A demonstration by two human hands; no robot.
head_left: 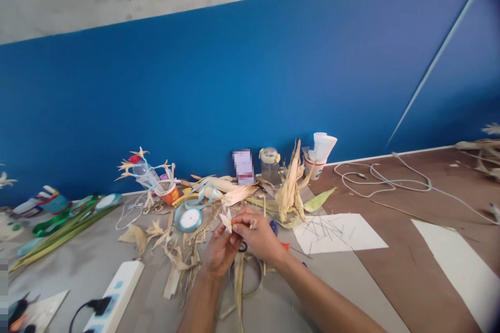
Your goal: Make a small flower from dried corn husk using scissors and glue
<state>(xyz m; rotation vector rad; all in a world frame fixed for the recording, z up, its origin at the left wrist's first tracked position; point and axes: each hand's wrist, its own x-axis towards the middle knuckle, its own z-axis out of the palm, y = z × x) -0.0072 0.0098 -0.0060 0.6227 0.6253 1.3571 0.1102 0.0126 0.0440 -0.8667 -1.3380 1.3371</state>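
Note:
Both of my hands meet over the middle of the table around a small pale flower made of corn husk (226,220). My left hand (220,253) grips its base from below, fingers closed. My right hand (258,233) pinches at the flower's right side with thumb and fingers. Its stem is hidden by the fingers. Just left of the hands stands a roll of light blue ribbon (190,219) among torn husk strips (179,260). Below them lie a ring of wire or tape (261,281) and a long dry husk strip (238,291). Scissors seem partly hidden behind my right hand.
A bundle of dry corn husks (289,192) stands near a lidded jar (269,165) and a phone (243,166). White paper with thin wires (363,234) lies right. Left are a cup of flowers (171,193) and a power strip (124,286). A white cable (406,184) curls far right.

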